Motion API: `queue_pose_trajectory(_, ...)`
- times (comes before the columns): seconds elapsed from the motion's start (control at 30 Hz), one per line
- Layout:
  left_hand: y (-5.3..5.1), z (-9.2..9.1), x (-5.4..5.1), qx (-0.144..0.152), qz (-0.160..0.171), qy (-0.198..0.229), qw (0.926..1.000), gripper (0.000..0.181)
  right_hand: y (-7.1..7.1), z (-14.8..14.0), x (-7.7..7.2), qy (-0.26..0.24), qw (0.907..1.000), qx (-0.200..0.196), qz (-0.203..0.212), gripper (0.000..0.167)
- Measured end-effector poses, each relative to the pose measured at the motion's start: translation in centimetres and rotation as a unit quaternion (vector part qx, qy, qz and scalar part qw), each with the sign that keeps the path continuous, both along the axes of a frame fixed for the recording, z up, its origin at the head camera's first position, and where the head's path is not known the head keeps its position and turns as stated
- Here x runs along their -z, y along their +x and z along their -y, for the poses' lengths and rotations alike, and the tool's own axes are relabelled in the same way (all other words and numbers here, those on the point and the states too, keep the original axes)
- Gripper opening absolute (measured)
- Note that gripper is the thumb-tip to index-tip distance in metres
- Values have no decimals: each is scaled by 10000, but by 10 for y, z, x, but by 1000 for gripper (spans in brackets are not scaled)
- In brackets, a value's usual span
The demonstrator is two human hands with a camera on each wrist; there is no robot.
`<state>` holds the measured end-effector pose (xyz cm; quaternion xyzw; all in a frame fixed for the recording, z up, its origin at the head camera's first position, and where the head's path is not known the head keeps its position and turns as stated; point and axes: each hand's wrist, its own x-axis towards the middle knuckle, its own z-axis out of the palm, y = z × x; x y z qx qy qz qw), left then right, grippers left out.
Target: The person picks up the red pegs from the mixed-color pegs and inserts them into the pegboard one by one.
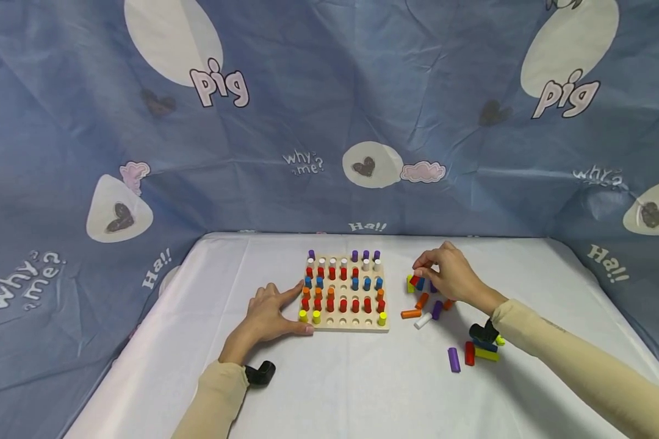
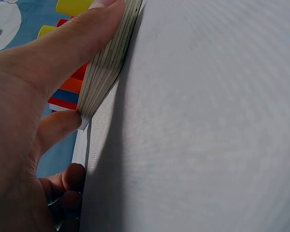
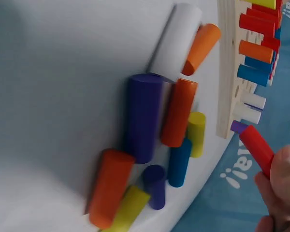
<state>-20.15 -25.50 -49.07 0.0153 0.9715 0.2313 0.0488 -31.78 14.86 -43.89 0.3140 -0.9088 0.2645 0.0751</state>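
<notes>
A wooden pegboard (image 1: 349,329) bears rows of purple, white, red, blue, orange and yellow pegs. My left hand (image 1: 265,316) lies at its left side with fingers spread. In the left wrist view, the thumb (image 2: 94,36) and the index finger (image 2: 60,126) touch the board's edge (image 2: 106,65). To the right of the board, my right hand (image 1: 454,275) pinches a red peg (image 3: 257,149) between thumb and fingertips, off the table. Loose pegs lie below it, among them a white peg (image 3: 176,43) and a purple peg (image 3: 144,118).
Nearer the right forearm lie a purple peg (image 1: 453,360), a red peg (image 1: 469,353) and a yellow peg (image 1: 487,355), with a blue one beside them. A white cloth covers the table (image 1: 362,390). Blue printed fabric (image 1: 285,110) hangs behind and at both sides.
</notes>
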Motion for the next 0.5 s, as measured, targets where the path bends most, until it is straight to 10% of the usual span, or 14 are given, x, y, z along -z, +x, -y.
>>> queue_pose_trajectory(0.5, 0, 0, 1, -28, -16, 61, 10000, 114, -21, 44, -3, -488, 9987, -75, -106, 6)
